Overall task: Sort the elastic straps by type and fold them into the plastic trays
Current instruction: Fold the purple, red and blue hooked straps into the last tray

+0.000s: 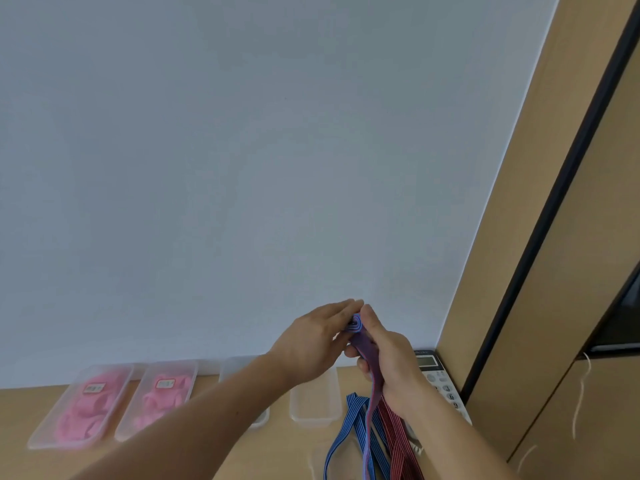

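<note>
Coiling striped strap [371,358] at lower centre; right hand [394,365] fingers curl round it, left hand [311,344] fingers straight against coil; tail runs down-frame; empty tray [311,421] below-left, nearer left hand.

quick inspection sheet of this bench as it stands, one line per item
surface: wooden table
job's things: two labelled trays holding pink straps; empty tray; another tray partly behind the left arm; blue striped strap and red striped strap loose on the table
clutter: calculator by the wall
grippers: left hand, fingers straight against the purple strap's rolled end; right hand grips the strap
cables: nothing seen; loose threads hang on the cabinet
surroundings: white wall, wooden cabinet at right
</note>
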`<state>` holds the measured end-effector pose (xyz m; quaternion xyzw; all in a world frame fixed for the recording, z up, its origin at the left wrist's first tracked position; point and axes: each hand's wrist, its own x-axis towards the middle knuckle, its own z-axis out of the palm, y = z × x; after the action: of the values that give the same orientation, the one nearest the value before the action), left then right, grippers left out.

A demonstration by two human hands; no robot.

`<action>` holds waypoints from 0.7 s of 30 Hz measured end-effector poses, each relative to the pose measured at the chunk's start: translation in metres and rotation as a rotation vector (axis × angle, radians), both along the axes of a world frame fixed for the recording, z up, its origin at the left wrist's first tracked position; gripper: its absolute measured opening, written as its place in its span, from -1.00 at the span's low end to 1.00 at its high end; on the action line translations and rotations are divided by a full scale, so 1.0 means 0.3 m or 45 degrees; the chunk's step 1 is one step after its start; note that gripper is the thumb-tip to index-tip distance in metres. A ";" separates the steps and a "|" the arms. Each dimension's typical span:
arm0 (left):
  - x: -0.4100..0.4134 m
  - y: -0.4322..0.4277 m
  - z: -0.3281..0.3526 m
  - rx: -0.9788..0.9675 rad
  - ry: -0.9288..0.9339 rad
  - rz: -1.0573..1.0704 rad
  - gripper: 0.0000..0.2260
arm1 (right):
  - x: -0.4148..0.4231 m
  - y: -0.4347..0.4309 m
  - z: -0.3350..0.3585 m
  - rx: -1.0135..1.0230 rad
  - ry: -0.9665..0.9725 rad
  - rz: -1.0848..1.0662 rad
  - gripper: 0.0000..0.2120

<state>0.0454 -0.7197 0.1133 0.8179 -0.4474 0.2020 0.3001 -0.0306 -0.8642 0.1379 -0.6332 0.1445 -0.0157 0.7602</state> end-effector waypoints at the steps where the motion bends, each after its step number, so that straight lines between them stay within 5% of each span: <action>1: -0.001 0.007 0.001 -0.026 0.100 -0.036 -0.57 | -0.002 -0.003 -0.001 0.043 -0.009 0.002 -0.36; 4: -0.019 0.014 0.027 -0.333 0.761 -0.141 -0.48 | -0.001 -0.022 -0.003 0.111 -0.084 0.056 -0.52; 6: -0.028 0.003 0.066 -0.632 1.329 -0.202 -0.61 | -0.001 -0.021 -0.002 0.052 -0.144 0.093 -0.57; 8: -0.035 -0.010 0.091 -0.662 1.593 -0.283 -0.70 | -0.005 -0.010 0.000 0.006 -0.204 0.114 -0.67; 12: -0.045 -0.016 0.097 -0.704 1.517 -0.246 -0.66 | -0.008 -0.009 0.004 -0.059 -0.165 0.062 -0.70; 16: -0.031 -0.015 0.091 -0.726 1.287 -0.121 -0.78 | -0.013 -0.018 -0.005 -0.160 -0.032 -0.006 -0.48; 21: -0.046 -0.030 0.074 -0.510 0.814 0.060 -0.91 | -0.018 -0.015 0.019 -0.169 0.104 0.054 -0.44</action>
<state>0.0315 -0.7287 0.1355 0.7747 -0.2640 0.0269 0.5739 -0.0361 -0.8688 0.1437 -0.6852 0.1606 0.0166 0.7102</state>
